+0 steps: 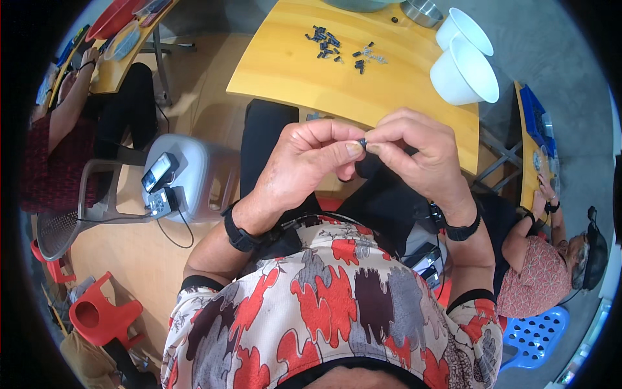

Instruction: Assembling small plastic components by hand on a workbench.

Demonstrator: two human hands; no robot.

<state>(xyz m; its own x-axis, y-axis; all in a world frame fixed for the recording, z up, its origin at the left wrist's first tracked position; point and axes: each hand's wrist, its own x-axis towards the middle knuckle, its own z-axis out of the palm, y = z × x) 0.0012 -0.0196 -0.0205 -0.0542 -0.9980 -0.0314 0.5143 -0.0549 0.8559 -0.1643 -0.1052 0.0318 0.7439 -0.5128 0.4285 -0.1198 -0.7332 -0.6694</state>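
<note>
In front of my body, near the close edge of the yellow table [291, 74], both hands meet at a tiny dark part [362, 142]. My left hand [304, 155] is closed, pinching it between thumb and index finger. From the other side my right hand [418, 146] is closed on the same part with thumb and fingertips. The fingers cover most of it, so its exact kind cannot be made out. Beyond the hands, a loose pile of small black parts [329, 39] lies on the table, with small clear plastic pieces [377, 59] and a few more black parts [359, 65] beside it.
Two white tubs [459, 83] stand at the table's right, near a metal bowl [422, 11]. Left of me, a plastic stool [188, 146] holds two cabled devices [162, 202]. A red stool [107, 311] stands further back. Other people sit at tables on both sides.
</note>
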